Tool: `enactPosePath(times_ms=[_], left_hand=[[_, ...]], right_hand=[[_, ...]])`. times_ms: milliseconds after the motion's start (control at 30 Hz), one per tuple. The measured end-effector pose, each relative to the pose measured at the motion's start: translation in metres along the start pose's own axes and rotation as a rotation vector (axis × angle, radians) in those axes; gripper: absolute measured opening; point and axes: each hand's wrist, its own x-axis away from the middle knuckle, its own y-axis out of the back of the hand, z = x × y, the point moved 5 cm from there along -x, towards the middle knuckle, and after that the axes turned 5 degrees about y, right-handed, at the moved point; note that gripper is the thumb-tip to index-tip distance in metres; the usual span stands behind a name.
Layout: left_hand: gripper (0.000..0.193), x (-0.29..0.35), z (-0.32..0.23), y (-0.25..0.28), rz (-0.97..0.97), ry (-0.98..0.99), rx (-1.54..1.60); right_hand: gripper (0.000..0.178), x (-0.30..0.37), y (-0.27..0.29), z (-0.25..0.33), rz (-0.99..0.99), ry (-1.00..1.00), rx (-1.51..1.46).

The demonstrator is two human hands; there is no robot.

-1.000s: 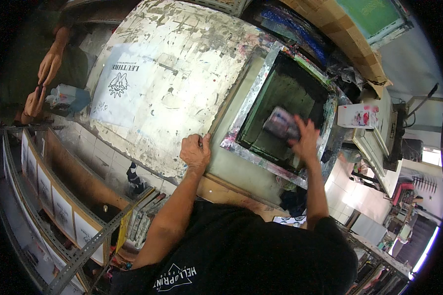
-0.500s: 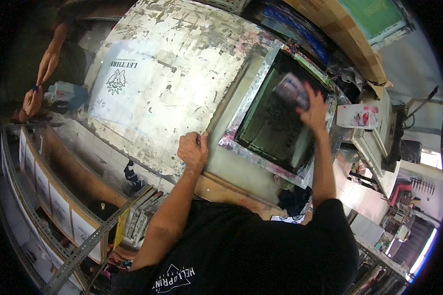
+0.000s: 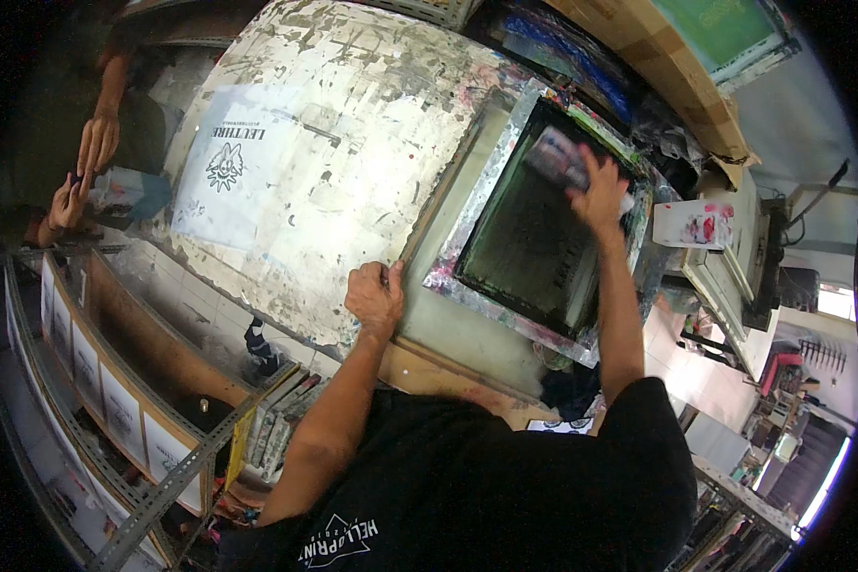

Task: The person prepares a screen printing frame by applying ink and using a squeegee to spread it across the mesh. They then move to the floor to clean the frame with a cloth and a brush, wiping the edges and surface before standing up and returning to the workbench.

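A screen-printing frame [image 3: 486,203] with dark mesh [image 3: 520,238] lies at the right of the worktable. My right hand [image 3: 601,195] is closed around a pale, stained squeegee [image 3: 558,157], blurred by motion, over the far part of the mesh. Dark lettering shows faintly on the mesh nearer me. My left hand [image 3: 376,294] is closed on the wooden edge strip [image 3: 427,212] beside the frame, its thumb up. Left of it, on the paint-worn tabletop [image 3: 362,143], a translucent sheet [image 3: 229,172] bears a black printed design.
Another person's hands [image 3: 86,162] are at the far left, near a bluish container [image 3: 133,191]. A wooden shelf rack [image 3: 153,334] stands left of me. Cardboard [image 3: 667,57] borders the far right, and a white, red-stained tub [image 3: 693,224] sits right of the frame.
My right hand and the squeegee have moved away from me and slightly left across the mesh, uncovering lettering. My left hand stays put. The other person's hands have shifted slightly.
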Motion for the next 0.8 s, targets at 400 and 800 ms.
enactPosePath(times_ms=[400,800], left_hand=[[0.034,0.004,0.002,-0.004,-0.052,-0.046,0.029],[0.059,0.018,-0.017,-0.004,0.147,-0.513,0.499]], right_hand=[[0.098,-0.082,-0.012,-0.058,-0.018,-0.151,0.16],[0.073,0.261,0.118,-0.006,-0.376,-0.398,-0.138]])
